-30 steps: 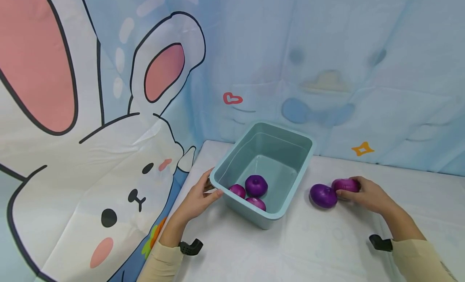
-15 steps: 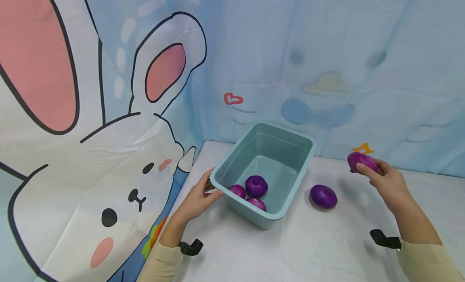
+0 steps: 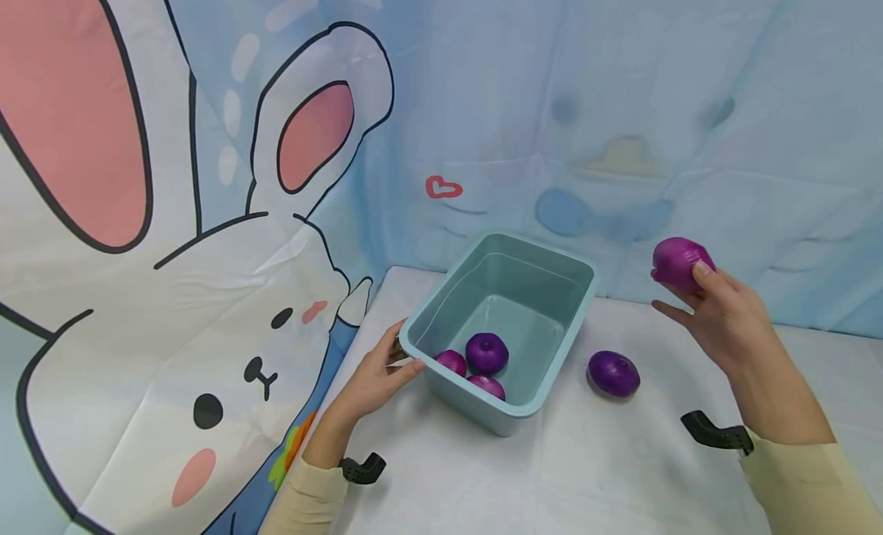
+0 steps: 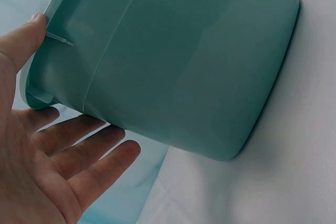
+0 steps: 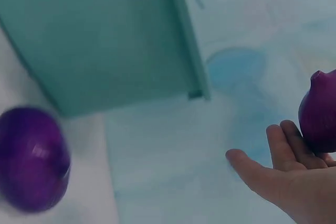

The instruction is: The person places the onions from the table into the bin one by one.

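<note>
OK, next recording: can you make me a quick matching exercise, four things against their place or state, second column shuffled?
Column one:
1. Left hand
2. Right hand
3. Bin
4. Table

Column two:
A. Contains three purple items
B. White, with one purple item lying directly on it
C. Touches the bin
D. Holds a purple item up in the air

Pairs: 1-C, 2-D, 3-A, 4-B

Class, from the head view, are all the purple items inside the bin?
No: one item lies on the table and the right hand holds another item.
</note>
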Available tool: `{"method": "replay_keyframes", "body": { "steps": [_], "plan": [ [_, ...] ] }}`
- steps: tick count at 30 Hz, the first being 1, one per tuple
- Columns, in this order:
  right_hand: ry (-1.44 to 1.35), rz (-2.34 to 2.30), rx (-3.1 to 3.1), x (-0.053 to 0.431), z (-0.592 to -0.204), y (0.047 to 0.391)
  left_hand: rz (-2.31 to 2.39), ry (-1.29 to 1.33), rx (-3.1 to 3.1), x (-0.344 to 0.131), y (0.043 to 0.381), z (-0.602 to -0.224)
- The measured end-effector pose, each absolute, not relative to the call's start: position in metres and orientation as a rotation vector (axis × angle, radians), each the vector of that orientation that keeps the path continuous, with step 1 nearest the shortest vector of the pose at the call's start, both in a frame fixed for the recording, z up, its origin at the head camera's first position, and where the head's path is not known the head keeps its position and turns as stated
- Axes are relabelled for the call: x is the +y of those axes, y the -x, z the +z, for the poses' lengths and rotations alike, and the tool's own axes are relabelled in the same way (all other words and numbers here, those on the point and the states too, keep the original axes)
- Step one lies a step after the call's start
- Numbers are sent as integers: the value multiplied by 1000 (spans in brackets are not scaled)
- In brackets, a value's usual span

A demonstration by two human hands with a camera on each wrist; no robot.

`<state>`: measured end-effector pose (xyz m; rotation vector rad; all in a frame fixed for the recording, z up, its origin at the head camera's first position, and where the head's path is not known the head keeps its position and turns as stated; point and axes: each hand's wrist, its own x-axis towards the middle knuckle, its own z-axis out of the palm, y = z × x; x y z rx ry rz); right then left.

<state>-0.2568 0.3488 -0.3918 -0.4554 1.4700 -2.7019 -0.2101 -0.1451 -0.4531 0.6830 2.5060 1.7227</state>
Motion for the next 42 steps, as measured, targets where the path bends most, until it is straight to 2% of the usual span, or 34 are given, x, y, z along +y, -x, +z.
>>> {"method": "replay_keyframes", "body": {
  "steps": [8, 16, 25, 33, 42],
  "plan": [
    [623, -2608, 1465, 304, -348, 276, 1721, -740, 2479, -149, 213, -455],
    [591, -2508, 1498, 249, -314, 299, 1704, -730, 2481, -149, 212, -454],
    [650, -1661, 2188, 197, -300, 324, 1715, -739, 2474, -149, 214, -453],
    [828, -923, 2442, 158, -307, 344, 1721, -730, 2470, -149, 213, -452],
    [888, -539, 2458, 124, -315, 359, 1729, -748, 2450, -150, 214, -453]
  ]
}}
